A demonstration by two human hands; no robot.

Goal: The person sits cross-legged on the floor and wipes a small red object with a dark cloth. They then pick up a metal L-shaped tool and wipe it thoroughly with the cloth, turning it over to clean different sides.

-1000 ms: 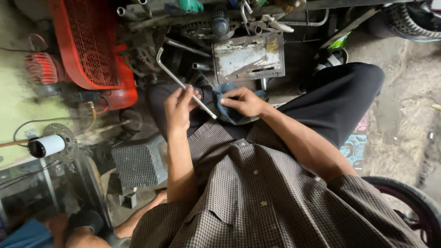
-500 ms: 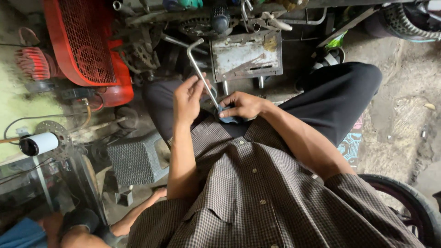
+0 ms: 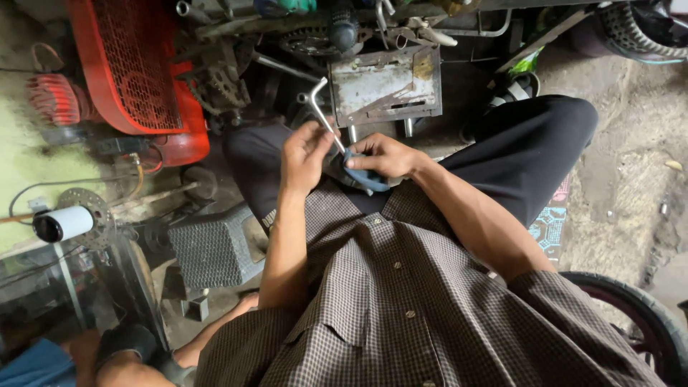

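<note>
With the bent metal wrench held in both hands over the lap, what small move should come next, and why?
Probably a short turn of the wrench by the left hand. Its fingers already grip the shaft, and the lower end goes down into the blue part that the right hand steadies. The bent top stands free, so there seems room to swing it.

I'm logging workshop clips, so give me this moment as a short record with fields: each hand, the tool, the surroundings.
left hand: fingers pinch the shaft of the L-shaped metal wrench
right hand: holds a blue cloth against the wrench's lower end
wrench: tilted, bent end up
posture: seated, work held over the lap
surroundings: red mesh guard at left, grey metal box ahead, tyre at lower right
</note>
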